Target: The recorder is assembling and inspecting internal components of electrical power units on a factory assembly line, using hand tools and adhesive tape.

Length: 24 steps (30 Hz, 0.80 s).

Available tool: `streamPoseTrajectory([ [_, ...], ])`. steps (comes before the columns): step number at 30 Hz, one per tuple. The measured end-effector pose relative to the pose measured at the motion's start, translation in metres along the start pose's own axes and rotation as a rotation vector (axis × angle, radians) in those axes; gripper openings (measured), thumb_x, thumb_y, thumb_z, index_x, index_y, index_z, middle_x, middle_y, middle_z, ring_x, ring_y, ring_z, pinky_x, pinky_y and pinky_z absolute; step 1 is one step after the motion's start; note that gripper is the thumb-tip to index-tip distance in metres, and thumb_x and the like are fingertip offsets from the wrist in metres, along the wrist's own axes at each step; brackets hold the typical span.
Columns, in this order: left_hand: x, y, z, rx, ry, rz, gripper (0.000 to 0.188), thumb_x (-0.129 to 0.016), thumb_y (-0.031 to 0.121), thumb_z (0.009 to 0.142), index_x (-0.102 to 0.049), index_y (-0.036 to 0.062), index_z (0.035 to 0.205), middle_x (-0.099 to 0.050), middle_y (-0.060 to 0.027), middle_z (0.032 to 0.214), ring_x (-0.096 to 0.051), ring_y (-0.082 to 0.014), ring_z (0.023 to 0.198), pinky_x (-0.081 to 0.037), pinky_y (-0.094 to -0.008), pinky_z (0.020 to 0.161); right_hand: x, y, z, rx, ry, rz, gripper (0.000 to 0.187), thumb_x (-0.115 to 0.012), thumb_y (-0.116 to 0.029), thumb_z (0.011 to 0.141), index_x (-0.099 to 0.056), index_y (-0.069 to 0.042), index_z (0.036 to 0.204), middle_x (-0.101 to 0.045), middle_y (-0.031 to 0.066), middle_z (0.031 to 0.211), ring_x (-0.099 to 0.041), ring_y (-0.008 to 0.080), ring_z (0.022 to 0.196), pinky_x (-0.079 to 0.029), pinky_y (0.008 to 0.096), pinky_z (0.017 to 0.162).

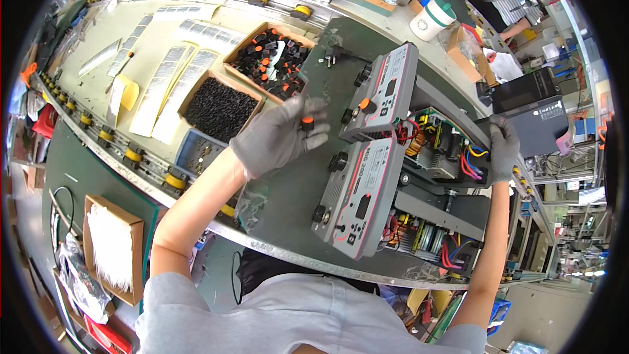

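My left hand (282, 136), in a grey glove, holds a black knob with an orange cap (308, 122) between its fingers. It is in front of two open grey welding machines on the dark green board, apart from their panels. My right hand (503, 147), gloved too, has its fingers closed on the rear edge of the farther welding machine (383, 85). An orange-capped knob (367, 105) sits on that machine's front panel. The nearer welding machine (362, 200) stands beside it, its circuit boards and coloured wires exposed.
Left of the machines are a cardboard box of orange-and-black knobs (244, 59), a box of small black parts (219, 106) and a blue tray of metal pieces (191, 153). Label sheets (171, 88) lie beyond. A roller rail (171, 179) edges the bench; a white tub (432, 18) stands behind.
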<state>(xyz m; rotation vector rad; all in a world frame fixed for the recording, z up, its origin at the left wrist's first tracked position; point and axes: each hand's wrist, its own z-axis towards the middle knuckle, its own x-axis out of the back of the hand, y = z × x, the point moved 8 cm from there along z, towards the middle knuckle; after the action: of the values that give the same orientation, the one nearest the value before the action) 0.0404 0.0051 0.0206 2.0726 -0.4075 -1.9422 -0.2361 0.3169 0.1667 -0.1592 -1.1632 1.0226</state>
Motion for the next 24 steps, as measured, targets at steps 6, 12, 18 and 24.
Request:
streamPoseTrajectory([
  [6,-0.014,-0.011,-0.045,0.037,0.160,0.304,0.044,-0.048,0.016,0.095,-0.036,-0.0066,0.131,-0.049,-0.0190,0.123,-0.056,-0.0220,0.107,-0.047,-0.0295,0.096,0.003,0.003,0.003,0.036,0.017,-0.051,0.017,-0.056,-0.008,0.084,-0.064,-0.001,0.098,-0.065,0.0033,0.089,-0.056,0.0101,0.086,-0.042,0.0239,0.083],
  [12,-0.013,-0.030,-0.062,0.001,0.066,0.359,0.038,-0.057,0.019,0.091,-0.049,-0.0033,0.121,-0.056,-0.0129,0.115,-0.059,-0.0169,0.100,-0.050,-0.0235,0.087,0.000,0.003,0.003,0.033,0.022,-0.040,0.019,-0.057,-0.009,0.084,-0.065,-0.002,0.099,-0.065,0.0023,0.090,-0.056,0.0092,0.086,-0.042,0.0234,0.082],
  [18,-0.017,-0.044,-0.070,0.000,0.142,0.264,0.034,-0.059,0.016,0.090,-0.052,0.0018,0.120,-0.058,-0.0096,0.111,-0.060,-0.0146,0.099,-0.049,-0.0191,0.080,0.002,0.005,-0.001,0.005,0.036,0.008,0.019,-0.057,-0.009,0.083,-0.066,-0.003,0.100,-0.065,0.0010,0.090,-0.056,0.0083,0.087,-0.042,0.0226,0.082],
  [24,-0.019,-0.056,-0.074,0.026,0.066,0.235,0.036,-0.059,0.012,0.089,-0.049,0.0012,0.122,-0.056,-0.0070,0.111,-0.060,-0.0163,0.099,-0.049,-0.0242,0.088,-0.001,0.009,0.001,-0.006,0.031,0.065,0.018,-0.058,-0.008,0.083,-0.066,-0.004,0.099,-0.065,0.0001,0.091,-0.055,0.0074,0.087,-0.042,0.0214,0.081],
])
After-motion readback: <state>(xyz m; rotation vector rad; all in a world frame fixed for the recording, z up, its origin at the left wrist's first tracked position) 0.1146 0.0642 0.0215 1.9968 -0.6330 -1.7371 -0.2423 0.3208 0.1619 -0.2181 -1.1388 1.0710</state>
